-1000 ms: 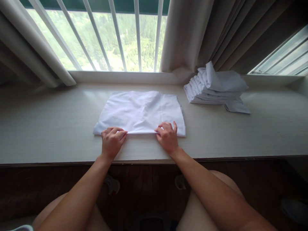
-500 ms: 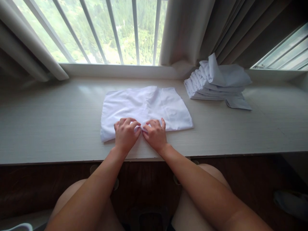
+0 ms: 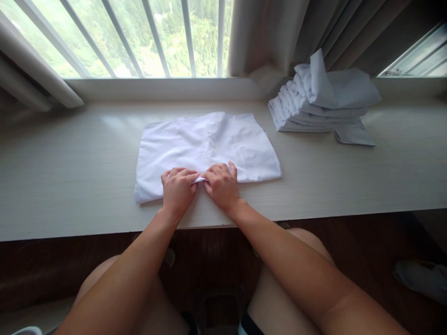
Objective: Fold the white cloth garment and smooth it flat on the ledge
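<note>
A white cloth, lightly creased and shaped like a folded garment, lies flat in front of me. My left hand pinches its near edge just left of the middle. Close beside it, my right hand pinches the same edge, with one finger sticking up. A small rolled or gathered bit of cloth shows between the two sets of fingertips. The exact kind of garment cannot be made out, and the thumbs are partly hidden.
The cloth rests on a pale ledge below a barred window. At the back right stands a stack of folded white cloths, near the grey curtain. The ledge's front edge runs above my knees.
My view has tilted down and shifted slightly. Both hands still grip the near edge, and the bit of cloth between their fingertips now looks flatter.
</note>
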Demonstrator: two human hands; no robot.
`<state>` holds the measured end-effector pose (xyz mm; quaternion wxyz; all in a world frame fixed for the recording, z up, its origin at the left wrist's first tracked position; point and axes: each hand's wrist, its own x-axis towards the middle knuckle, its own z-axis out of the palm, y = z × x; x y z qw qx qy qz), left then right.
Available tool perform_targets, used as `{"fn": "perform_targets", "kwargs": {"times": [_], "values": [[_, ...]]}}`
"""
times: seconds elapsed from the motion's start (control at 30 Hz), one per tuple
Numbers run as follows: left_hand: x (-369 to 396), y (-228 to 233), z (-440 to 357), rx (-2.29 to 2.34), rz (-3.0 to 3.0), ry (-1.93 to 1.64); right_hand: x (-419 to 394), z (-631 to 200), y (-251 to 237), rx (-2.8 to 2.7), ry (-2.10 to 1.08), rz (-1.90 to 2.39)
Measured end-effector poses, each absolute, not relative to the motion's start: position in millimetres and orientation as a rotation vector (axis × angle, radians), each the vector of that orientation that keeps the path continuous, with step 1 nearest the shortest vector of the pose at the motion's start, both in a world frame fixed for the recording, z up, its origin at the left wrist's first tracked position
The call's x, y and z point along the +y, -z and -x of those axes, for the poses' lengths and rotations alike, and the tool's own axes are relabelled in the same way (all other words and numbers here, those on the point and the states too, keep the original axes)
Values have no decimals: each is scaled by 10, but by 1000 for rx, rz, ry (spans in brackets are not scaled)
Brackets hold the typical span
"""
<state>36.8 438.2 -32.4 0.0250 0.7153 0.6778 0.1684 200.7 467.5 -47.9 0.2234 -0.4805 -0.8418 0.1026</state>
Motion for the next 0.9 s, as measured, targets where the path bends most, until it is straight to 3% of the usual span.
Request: {"fn": "perform_targets", "kwargs": {"times": [0.9], "values": [[3773,511,658,2165,-2161,-672,4615,-3018,674,-2304,-80,1491]]}}
